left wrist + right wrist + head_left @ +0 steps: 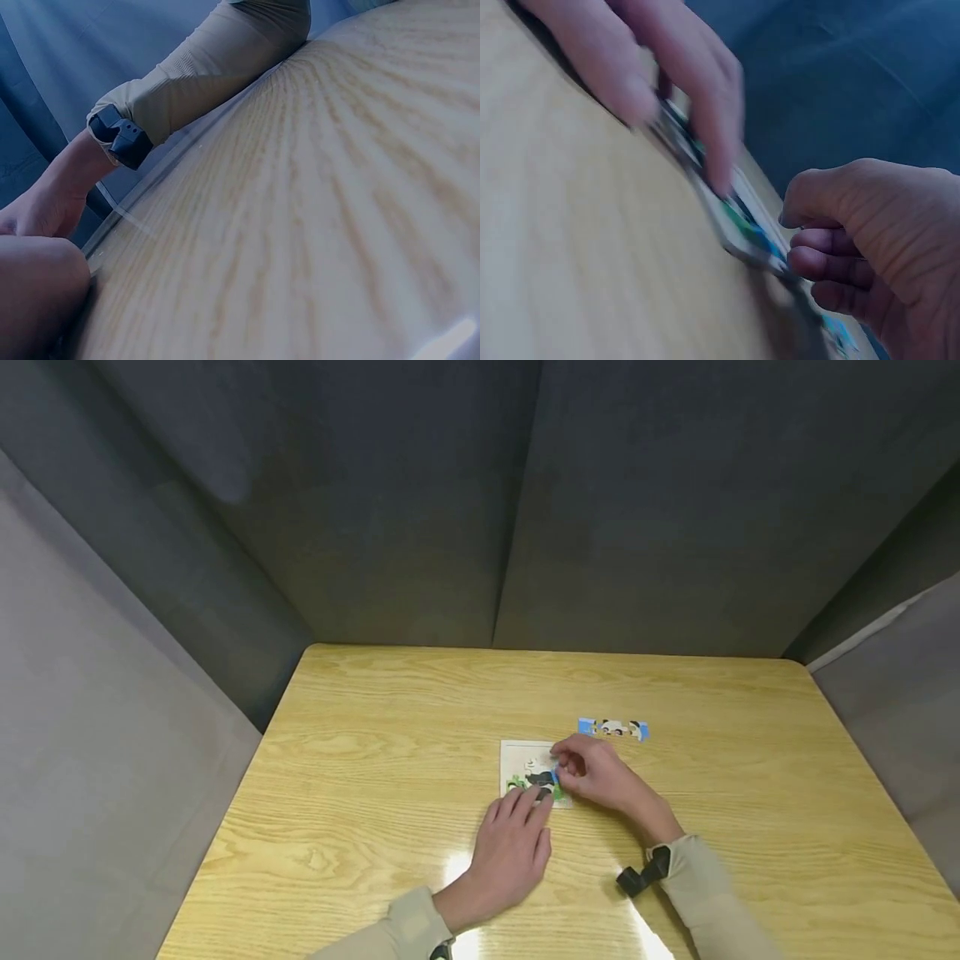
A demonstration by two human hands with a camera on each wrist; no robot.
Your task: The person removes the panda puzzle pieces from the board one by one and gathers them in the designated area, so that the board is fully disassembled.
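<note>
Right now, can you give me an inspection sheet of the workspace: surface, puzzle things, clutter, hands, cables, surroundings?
Surface: light wooden table, glare patches at its near edge.
Job's things: small puzzle board near the middle, partly filled; a joined strip of blue-edged pieces lies apart, behind and right of it.
Clutter: nothing seen.
Hands: left hand has straight fingers resting on the board's near edge; right hand is curled at the board's right side, seemingly pinching a blue piece, though the grip is too small to confirm.
Cables: nothing seen; a black wrist strap on the right sleeve.
Surroundings: dark grey padded panels enclose the table.
</note>
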